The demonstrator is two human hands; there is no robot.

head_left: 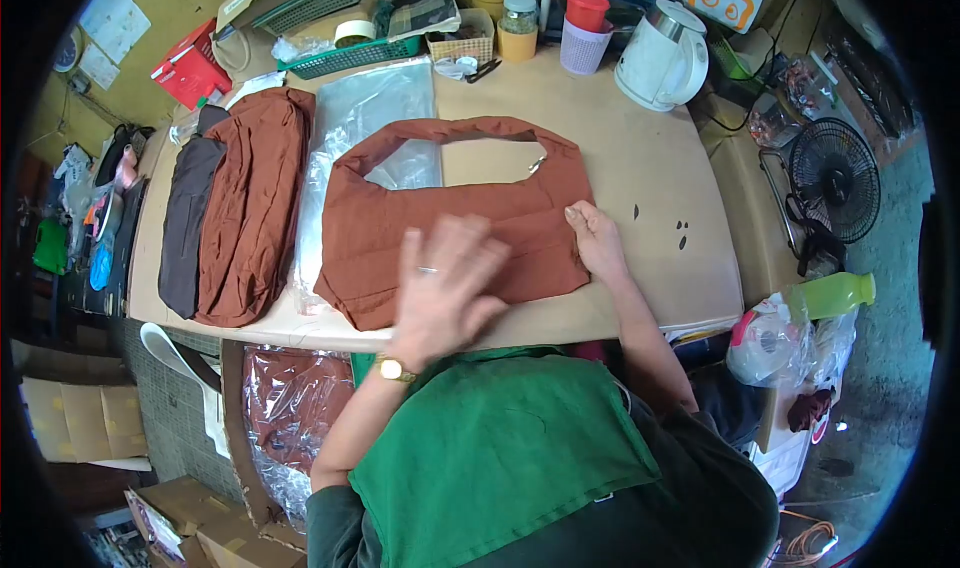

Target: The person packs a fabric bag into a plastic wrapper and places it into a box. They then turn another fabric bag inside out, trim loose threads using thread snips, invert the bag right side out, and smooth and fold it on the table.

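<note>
A rust-brown fabric shoulder bag [450, 213] lies flat before me, its wide strap looped toward the far side. My left hand [450, 283], slightly blurred, is over the bag's lower middle with its fingers spread; whether it presses on the cloth I cannot tell. At the bag's right edge, my right hand [597, 240] is closed, pinching the fabric. A small metallic piece [537, 165] shows at the right base of the strap. Clear plastic sleeves [375, 93] lie partly under the bag.
Left of the bag is a pile of folded brown bags [255, 208] and dark ones [190, 223]. Baskets [350, 58], a jar [519, 28] and a white kettle [660, 58] line the table's back. A fan [835, 180] stands right; a box of plastic-wrapped brown goods [300, 398] sits below.
</note>
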